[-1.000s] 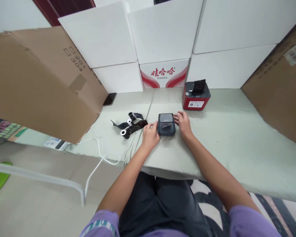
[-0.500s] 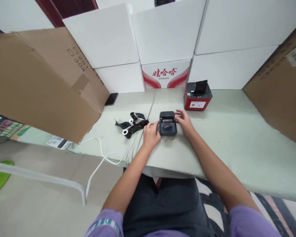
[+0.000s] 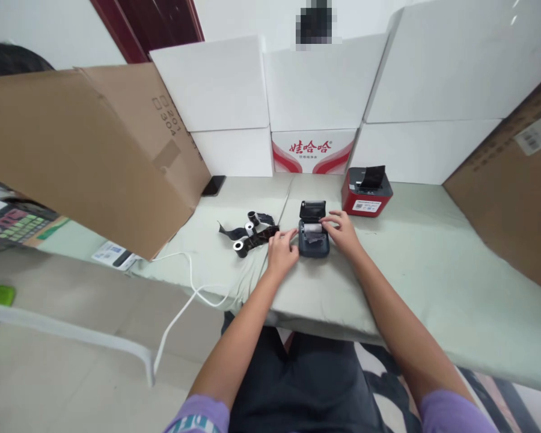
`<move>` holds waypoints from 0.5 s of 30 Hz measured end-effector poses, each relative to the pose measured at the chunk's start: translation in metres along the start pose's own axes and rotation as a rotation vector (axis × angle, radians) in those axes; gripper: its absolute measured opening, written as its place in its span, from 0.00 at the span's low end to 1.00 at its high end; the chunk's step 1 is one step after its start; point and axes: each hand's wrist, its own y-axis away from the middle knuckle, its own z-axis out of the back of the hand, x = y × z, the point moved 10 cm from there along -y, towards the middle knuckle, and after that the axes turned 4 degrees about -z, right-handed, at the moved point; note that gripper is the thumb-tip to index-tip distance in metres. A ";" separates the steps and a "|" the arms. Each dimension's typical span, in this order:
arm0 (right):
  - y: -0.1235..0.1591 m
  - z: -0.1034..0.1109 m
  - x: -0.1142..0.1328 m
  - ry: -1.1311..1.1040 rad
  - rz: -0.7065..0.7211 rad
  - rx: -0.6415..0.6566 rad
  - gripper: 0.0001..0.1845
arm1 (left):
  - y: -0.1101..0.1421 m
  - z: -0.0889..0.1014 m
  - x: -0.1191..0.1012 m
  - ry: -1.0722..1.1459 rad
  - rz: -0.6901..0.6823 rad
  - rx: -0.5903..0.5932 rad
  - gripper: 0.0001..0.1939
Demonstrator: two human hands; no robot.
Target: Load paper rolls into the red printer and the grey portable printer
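Note:
A small dark grey printer (image 3: 314,245) lies on the pale green cloth-covered table (image 3: 424,258) in front of me, its lid standing open and a white paper roll showing inside. My left hand (image 3: 281,251) grips the printer's left side with curled fingers. My right hand (image 3: 343,231) rests against its right side, fingers reaching over the roll. Several black ribbon rolls with loose tape (image 3: 250,231) lie just left of my left hand.
A red printer (image 3: 366,192) stands behind the grey one. White boxes (image 3: 315,96) line the back, one with red lettering. Large brown cartons (image 3: 81,150) lean at left and right. A black phone (image 3: 213,186) and a white cable (image 3: 187,294) lie at left.
The grey printer's lid has swung up and open, showing the white roll. My right hand has moved over the open bay. The view has shifted a little.

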 end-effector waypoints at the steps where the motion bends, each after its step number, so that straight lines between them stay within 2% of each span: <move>1: -0.003 -0.004 0.001 0.068 0.013 0.021 0.14 | 0.000 0.000 0.000 0.012 -0.003 0.002 0.29; 6: -0.031 -0.024 -0.003 0.421 -0.051 0.186 0.11 | -0.001 0.000 0.001 0.037 0.000 0.010 0.29; 10: -0.044 -0.038 -0.009 0.496 -0.169 0.384 0.12 | -0.002 0.000 0.003 0.054 0.015 0.017 0.29; 12: -0.044 -0.040 -0.009 0.477 -0.222 0.394 0.10 | -0.002 0.001 0.004 0.061 0.027 0.015 0.29; 15: -0.039 -0.038 -0.002 0.399 -0.221 0.327 0.09 | -0.002 0.002 0.007 0.065 0.042 0.003 0.28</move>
